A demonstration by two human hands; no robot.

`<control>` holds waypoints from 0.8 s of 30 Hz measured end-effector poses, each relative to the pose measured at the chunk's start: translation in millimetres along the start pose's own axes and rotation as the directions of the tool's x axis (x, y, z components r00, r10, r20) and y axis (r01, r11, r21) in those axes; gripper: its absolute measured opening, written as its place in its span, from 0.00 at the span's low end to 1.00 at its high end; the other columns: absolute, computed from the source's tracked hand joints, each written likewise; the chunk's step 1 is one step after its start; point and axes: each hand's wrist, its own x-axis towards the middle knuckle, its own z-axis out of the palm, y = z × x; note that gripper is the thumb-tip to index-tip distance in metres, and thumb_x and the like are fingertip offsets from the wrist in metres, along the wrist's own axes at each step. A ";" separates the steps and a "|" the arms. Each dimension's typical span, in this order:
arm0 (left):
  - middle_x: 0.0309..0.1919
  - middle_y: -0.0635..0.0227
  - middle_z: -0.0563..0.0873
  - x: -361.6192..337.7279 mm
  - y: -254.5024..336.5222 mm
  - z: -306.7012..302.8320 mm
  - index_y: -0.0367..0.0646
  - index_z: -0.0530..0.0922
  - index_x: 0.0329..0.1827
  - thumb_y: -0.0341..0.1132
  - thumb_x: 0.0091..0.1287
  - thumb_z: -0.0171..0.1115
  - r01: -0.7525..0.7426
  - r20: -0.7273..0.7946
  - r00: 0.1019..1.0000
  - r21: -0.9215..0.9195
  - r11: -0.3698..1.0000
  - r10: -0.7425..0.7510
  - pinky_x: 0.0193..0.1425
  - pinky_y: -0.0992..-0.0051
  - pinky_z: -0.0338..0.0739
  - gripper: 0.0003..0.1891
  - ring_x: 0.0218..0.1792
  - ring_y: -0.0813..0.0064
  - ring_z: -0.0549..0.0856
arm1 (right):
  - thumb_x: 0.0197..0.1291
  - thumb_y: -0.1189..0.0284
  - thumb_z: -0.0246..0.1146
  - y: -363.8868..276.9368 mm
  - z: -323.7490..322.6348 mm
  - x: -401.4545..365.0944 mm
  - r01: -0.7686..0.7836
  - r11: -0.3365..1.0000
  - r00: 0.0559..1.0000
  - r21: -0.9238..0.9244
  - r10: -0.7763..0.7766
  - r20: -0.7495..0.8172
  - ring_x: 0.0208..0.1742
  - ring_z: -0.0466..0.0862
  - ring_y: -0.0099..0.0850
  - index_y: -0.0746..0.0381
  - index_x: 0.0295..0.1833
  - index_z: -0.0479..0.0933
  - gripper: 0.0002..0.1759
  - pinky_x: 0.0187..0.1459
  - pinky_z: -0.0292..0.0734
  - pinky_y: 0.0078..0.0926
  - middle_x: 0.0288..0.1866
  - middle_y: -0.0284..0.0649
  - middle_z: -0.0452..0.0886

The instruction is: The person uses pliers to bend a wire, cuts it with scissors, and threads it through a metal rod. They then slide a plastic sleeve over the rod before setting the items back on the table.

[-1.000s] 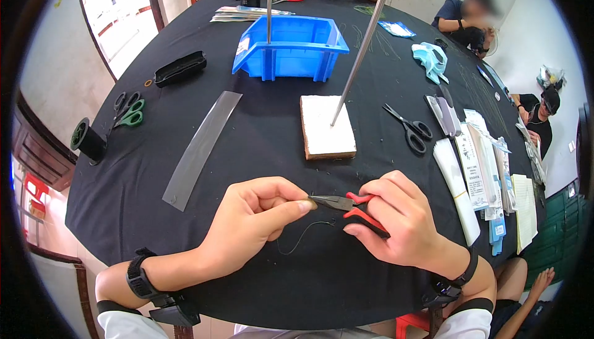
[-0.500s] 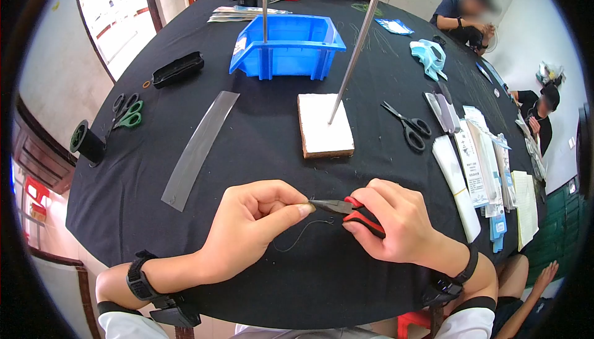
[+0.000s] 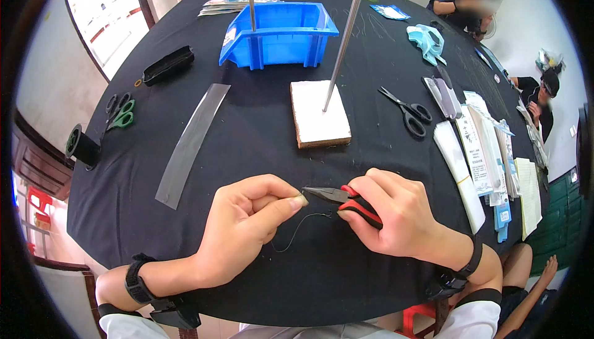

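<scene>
My right hand grips red-handled needle-nose pliers, their dark tips pointing left. My left hand pinches the end of a thin dark wire between thumb and forefinger, right at the plier tips. The wire curls down onto the black tablecloth between my two hands. Both hands rest near the table's front edge.
Beyond my hands stands a white foam block with a metal rod stuck in it. Farther back sits a blue bin. Black scissors and paper packets lie right; a grey strip, green scissors and a spool left. Other people sit around.
The view has shifted slightly, so the table objects sit higher. My hands stay together at the wire, and the right hand has closed a little on the plier handles.
</scene>
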 end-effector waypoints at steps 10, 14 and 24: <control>0.14 0.80 0.72 -0.9 -0.3 0.6 0.32 0.80 0.38 0.28 0.64 0.59 0.018 -0.032 0.999 0.026 1.000 -0.017 0.19 0.86 0.51 0.06 0.16 0.94 0.63 | 0.52 0.65 0.67 1.1 0.3 -0.9 -0.031 0.999 0.999 -0.008 0.031 0.039 0.27 0.79 0.35 0.64 0.38 0.74 0.15 0.26 0.74 0.29 0.29 0.39 0.74; 0.13 0.81 0.70 0.6 1.3 0.5 0.32 0.79 0.37 0.28 0.65 0.59 0.024 -0.035 0.999 0.024 0.999 -0.023 0.18 0.85 0.51 0.06 0.15 0.93 0.62 | 0.52 0.65 0.67 2.4 0.3 0.0 -0.028 1.000 1.000 0.002 0.028 0.008 0.28 0.79 0.36 0.64 0.38 0.74 0.15 0.27 0.74 0.29 0.29 0.39 0.74; 0.13 0.80 0.70 6.1 -1.5 -1.9 0.32 0.78 0.38 0.28 0.65 0.60 -0.086 -0.110 0.989 0.145 0.986 0.102 0.18 0.85 0.52 0.06 0.14 0.92 0.63 | 0.51 0.65 0.67 -2.7 -4.6 2.1 -0.031 0.999 0.999 -0.016 0.031 0.014 0.29 0.79 0.36 0.64 0.40 0.74 0.16 0.28 0.74 0.29 0.30 0.40 0.75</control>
